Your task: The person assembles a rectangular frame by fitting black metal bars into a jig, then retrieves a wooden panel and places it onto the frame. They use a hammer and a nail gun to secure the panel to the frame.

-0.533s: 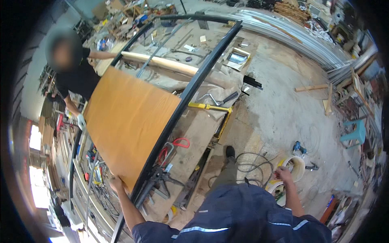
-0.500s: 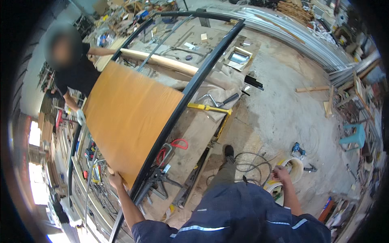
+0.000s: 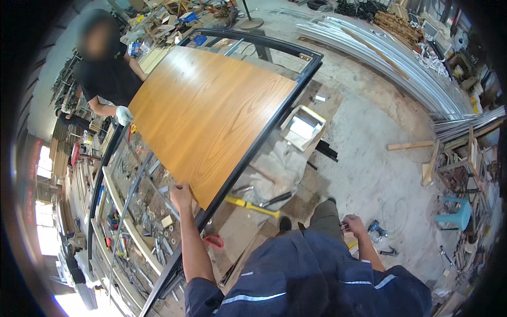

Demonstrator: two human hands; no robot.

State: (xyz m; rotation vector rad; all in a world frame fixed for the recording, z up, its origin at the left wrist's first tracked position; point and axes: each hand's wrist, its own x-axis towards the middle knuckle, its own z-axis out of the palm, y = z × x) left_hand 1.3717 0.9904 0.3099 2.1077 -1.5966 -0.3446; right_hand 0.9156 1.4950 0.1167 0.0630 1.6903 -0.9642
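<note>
Right hand: the right hand (image 3: 353, 224) hangs out at the person's side, well apart from the panel, fingers half curled; whether it holds anything small, I cannot tell.
Left hand: the left hand (image 3: 181, 196) has its fingers closed on the near left edge of the wooden panel (image 3: 216, 116).
Panel: lies over the black frame (image 3: 252, 154), its right edge along the frame's right rail.
Counter: below the frame, the counter (image 3: 236, 224) carries a red-handled tool (image 3: 214, 241), a yellow tool (image 3: 252, 206) and a crumpled cloth (image 3: 277, 168).
Co-worker: a gloved hand (image 3: 124, 115) is at the panel's left edge.
Far floor: long silvery metal lengths (image 3: 369, 68) lie piled.
</note>
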